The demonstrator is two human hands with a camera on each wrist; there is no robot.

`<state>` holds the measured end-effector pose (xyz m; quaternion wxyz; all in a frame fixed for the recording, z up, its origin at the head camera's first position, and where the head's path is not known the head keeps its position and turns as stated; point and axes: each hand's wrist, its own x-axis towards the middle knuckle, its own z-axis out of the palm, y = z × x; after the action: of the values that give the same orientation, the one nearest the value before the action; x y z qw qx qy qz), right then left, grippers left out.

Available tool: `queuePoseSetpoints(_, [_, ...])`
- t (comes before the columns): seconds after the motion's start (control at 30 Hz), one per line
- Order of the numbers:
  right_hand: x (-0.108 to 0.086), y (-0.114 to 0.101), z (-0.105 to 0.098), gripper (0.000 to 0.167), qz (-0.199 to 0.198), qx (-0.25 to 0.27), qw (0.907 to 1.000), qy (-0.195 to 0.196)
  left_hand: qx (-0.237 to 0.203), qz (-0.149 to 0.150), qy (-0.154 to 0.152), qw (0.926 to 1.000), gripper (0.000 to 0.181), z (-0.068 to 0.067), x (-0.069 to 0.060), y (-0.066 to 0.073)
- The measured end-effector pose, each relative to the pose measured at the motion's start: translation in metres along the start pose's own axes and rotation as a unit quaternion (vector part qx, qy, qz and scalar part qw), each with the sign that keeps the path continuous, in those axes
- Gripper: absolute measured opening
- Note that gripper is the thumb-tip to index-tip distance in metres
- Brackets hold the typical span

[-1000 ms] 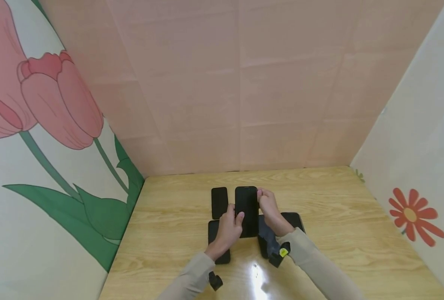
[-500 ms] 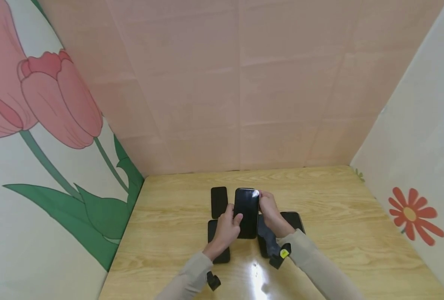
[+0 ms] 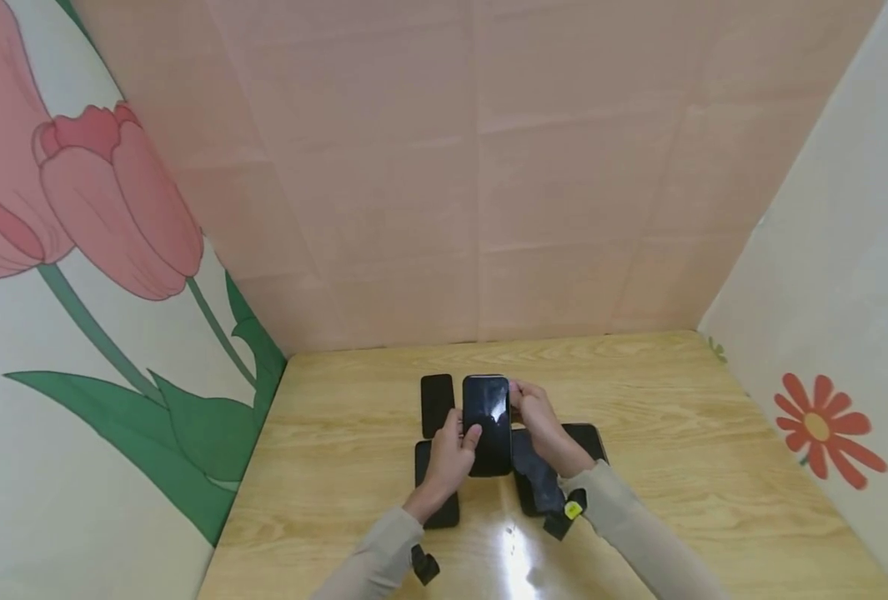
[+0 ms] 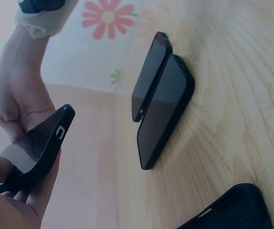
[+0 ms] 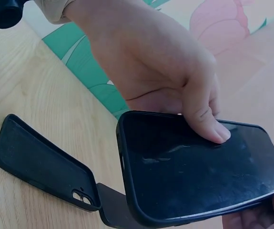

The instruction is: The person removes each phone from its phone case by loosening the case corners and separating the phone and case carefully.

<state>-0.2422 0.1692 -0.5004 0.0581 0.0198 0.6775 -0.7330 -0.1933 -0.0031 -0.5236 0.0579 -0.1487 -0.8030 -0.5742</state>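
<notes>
Over my feed, I'm seeing the left hand (image 3: 449, 457) gripping the glossy black-cased rectangular phone (image 3: 487, 433) at nine o'clock, apparently steadying it above the pale wood-grain table (image 3: 346, 467) while the right hand (image 3: 539, 422) is pinching near two o'clock.

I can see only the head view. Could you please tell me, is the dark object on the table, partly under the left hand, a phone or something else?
Observer: The right wrist view shows it is an empty case, with camera cut-outs near one end.
Operator: Thank you. Has the held phone any opening on its edge?
Observer: Yes, the left wrist view shows a small opening in one edge.
</notes>
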Motion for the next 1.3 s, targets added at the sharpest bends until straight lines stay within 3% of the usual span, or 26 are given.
queuePoseSetpoints(0.2, [-0.001,-0.002,-0.002,0.032,0.009,0.001,0.9995,-0.029,-0.021,-0.024,0.003,0.9995,0.015,-0.002,0.000,0.001])
queuePoseSetpoints(0.63, [-0.002,-0.003,-0.008,0.030,0.012,0.016,0.9980,-0.060,-0.031,-0.035,0.011,0.9988,0.014,0.001,0.003,-0.001])
queuePoseSetpoints(1.07, [-0.003,-0.001,-0.013,0.030,0.017,0.007,0.9977,-0.066,-0.016,-0.034,0.021,0.9991,0.014,0.007,0.004,-0.001])
queuePoseSetpoints(1.3, [-0.004,0.002,-0.016,0.030,0.030,-0.013,0.9976,-0.062,-0.008,-0.036,0.006,0.9993,0.018,0.007,0.005,0.001])
